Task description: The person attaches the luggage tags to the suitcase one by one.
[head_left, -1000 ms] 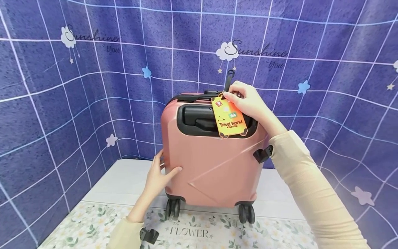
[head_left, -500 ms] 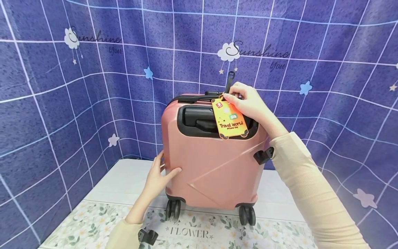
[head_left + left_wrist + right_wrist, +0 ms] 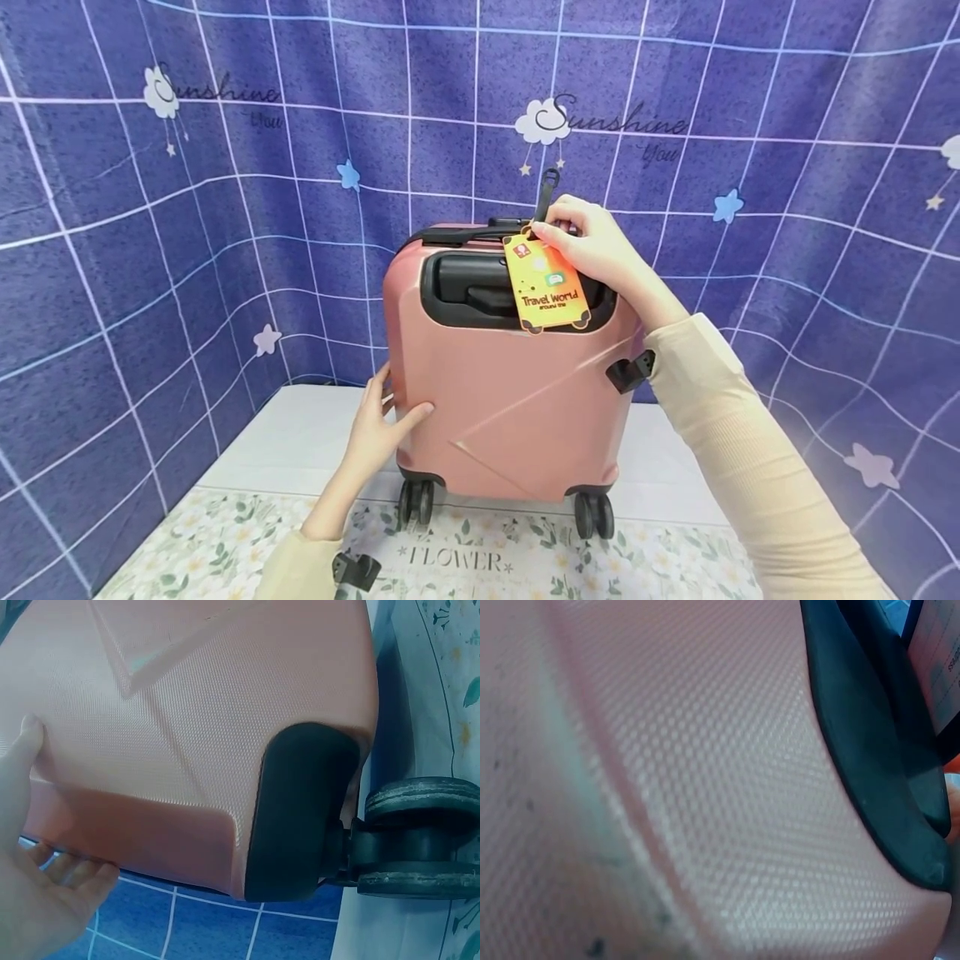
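A pink hard-shell suitcase point(image 3: 510, 400) stands upright on its black wheels, in the middle of the head view. My left hand point(image 3: 378, 433) holds its lower left side, thumb on the front face and fingers around the edge; the left wrist view shows this hand point(image 3: 45, 892) beside the lower corner. At the top right, my right hand point(image 3: 596, 246) pinches a yellow-orange luggage tag point(image 3: 546, 287) near its upper end. The tag's black strap point(image 3: 547, 192) sticks up above the fingers, its buckle end loose. The tag hangs before the recessed black handle point(image 3: 468, 279).
White and floral-printed cloth point(image 3: 465, 558) covers the surface under the suitcase. A purple gridded curtain point(image 3: 262, 208) stands behind and at both sides. Dark wheels point(image 3: 420, 840) show beside the suitcase corner in the left wrist view. Textured pink shell point(image 3: 720, 787) fills most of the right wrist view.
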Motion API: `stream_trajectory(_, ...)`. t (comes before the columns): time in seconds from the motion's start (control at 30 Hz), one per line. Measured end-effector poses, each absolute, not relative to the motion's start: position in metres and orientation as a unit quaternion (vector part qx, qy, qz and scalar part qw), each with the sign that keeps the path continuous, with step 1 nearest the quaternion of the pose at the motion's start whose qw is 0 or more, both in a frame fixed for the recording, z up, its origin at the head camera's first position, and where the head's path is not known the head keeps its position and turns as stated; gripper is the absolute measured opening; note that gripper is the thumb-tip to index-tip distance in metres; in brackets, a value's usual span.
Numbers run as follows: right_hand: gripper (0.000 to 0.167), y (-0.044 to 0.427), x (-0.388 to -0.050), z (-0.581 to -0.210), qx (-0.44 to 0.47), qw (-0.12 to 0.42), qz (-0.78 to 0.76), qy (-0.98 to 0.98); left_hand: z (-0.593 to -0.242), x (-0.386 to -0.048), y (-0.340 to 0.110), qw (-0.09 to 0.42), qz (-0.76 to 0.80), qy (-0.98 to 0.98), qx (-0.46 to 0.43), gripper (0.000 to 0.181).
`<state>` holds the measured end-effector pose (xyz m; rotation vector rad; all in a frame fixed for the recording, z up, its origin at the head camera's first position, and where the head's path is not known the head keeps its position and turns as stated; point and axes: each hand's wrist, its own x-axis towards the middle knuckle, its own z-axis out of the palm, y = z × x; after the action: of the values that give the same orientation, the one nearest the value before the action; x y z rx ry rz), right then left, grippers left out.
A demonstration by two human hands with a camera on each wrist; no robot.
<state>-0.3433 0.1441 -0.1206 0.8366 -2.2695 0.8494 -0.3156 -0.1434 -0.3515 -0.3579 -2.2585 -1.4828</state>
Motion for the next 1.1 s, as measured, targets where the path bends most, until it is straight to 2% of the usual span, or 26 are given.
stream_trajectory(0.23,0.021,0.14,-0.342,-0.119,0.306,0.272,0.333,-0.849,-0.362,-0.326,-0.157,0.225,-0.526,-0.804,-0.164,0.082)
stream_trajectory(0.6,0.02,0.14,-0.342,-0.117,0.303,0.27,0.335,-0.85,-0.347,-0.321,-0.163,0.212,-0.535,-0.797,-0.184,0.066)
stream_trajectory(0.93,0.02,0.143,-0.342,-0.119,0.309,0.272,0.329,-0.85,-0.297,-0.295,-0.152,0.28,-0.528,-0.792,-0.126,0.041)
stream_trajectory(1.1,0.019,0.144,-0.344,-0.12,0.31,0.272,0.327,-0.85,-0.282,-0.292,-0.15,0.307,-0.526,-0.786,-0.11,0.036)
